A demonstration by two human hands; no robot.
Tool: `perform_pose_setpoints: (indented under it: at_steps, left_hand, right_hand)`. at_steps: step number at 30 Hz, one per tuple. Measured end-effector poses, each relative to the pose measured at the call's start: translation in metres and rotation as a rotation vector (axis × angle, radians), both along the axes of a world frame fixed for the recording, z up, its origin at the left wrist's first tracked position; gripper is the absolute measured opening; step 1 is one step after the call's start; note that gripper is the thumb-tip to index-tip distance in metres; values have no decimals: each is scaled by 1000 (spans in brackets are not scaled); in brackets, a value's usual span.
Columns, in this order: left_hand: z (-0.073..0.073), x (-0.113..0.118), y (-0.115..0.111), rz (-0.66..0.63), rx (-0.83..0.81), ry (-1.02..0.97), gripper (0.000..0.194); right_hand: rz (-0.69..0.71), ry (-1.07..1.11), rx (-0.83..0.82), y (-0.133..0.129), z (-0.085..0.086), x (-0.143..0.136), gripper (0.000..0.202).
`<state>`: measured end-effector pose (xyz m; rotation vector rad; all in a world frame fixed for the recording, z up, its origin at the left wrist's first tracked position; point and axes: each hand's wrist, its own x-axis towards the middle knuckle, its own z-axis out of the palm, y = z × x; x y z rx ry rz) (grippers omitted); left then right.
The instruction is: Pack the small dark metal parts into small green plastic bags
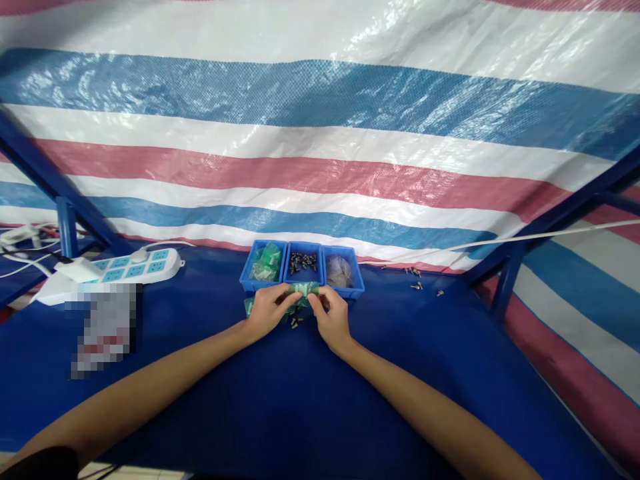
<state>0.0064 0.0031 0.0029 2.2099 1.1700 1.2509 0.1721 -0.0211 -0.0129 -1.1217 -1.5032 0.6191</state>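
Observation:
Both my left hand (269, 309) and my right hand (333, 317) pinch a small green-printed plastic bag (303, 289) between them, in front of three blue bins. Green bags fill the left bin (251, 287), dark screws (303, 263) lie in the middle one, and the right bin (345, 293) holds clear bags (339, 272). Another green bag (248, 305) shows partly behind my left hand. A few loose screws (295, 323) rest on the blue table (300, 400) just below the held bag.
At the left stands a white power strip (165, 265) with plugs and cables, and a blurred grey item (107, 327) lies before it. Several screws (417, 286) are scattered to the right. A striped sheet (310, 180) hangs behind, between blue frame bars (507, 283).

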Motion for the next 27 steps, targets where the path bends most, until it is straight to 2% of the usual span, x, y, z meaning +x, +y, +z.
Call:
perform_pose_setpoints:
  at_steps: [3, 7, 14, 20, 27]
  left_hand:
    - [-2, -1, 0, 14, 69, 25, 39]
    - [-2, -1, -1, -8, 69, 35, 34]
    - [-1, -3, -2, -71, 48, 9, 20]
    - [0, -4, 0, -126, 46, -43, 17]
    - [1, -3, 0, -108, 74, -23, 15]
  right_hand:
    - [-1, 15, -29, 0, 0, 0, 24]
    - [9, 29, -41, -1, 0, 0, 22]
    - [-10, -24, 50, -2, 0, 0, 29]
    - [40, -101, 133, -3, 2, 0, 20]
    - [65, -121, 156, -8, 7, 0, 18]
